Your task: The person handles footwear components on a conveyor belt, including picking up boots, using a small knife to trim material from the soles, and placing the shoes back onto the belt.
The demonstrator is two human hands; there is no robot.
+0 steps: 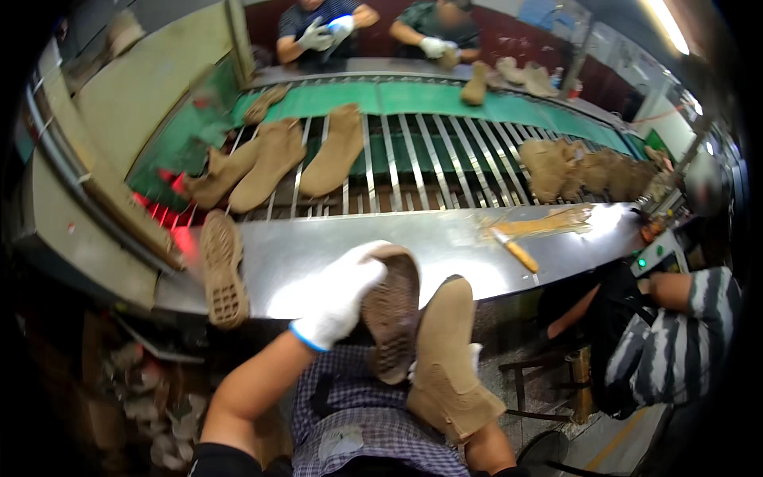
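As shown in the head view, noted: brown sole [393,314] grasped in the grip of the gloved left hand [342,290], just beside tan boot [449,358], both near the checked apron [350,441]. Right hand [476,352] mostly behind boot, apparently supporting; cannot tell whether grip clenched. Judged step in hand: presenting sole to boot. Next move probably calls for turning sole toward boot's underside, matching toe and heel. Not verifiable: boot's far side, right fingers, sole's facing. Blurred: left glove. Too dark to identify: clutter [159,405] at lower left, partly lost in rim.
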